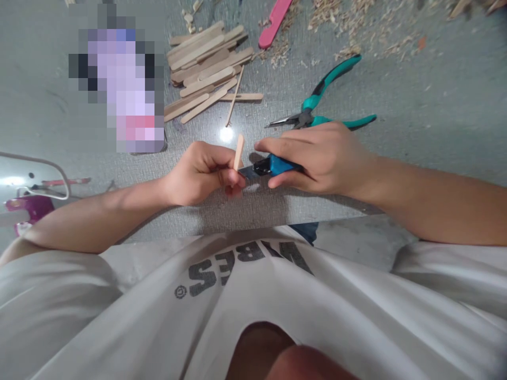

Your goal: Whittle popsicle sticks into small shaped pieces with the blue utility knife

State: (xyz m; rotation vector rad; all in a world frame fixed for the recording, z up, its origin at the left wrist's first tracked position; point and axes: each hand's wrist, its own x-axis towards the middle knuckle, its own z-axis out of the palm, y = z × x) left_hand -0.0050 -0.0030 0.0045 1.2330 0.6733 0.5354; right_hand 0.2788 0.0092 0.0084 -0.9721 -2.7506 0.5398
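My left hand (206, 173) is closed in a pinch around a short wooden craft stick (239, 151), which stands nearly upright above my fingers. My right hand (320, 158) is wrapped round a blue utility knife (273, 167). Its bare blade points left and touches the stick just above my left fingers. Both hands hover over a grey mat (415, 121), close to its near edge.
A pile of wooden craft sticks (208, 68) lies beyond my hands. Teal-handled pliers (325, 103) lie to the right of it. A pink stick (274, 22) and wood shavings (348, 21) sit at the far edge. A blurred object (119, 79) lies at the left.
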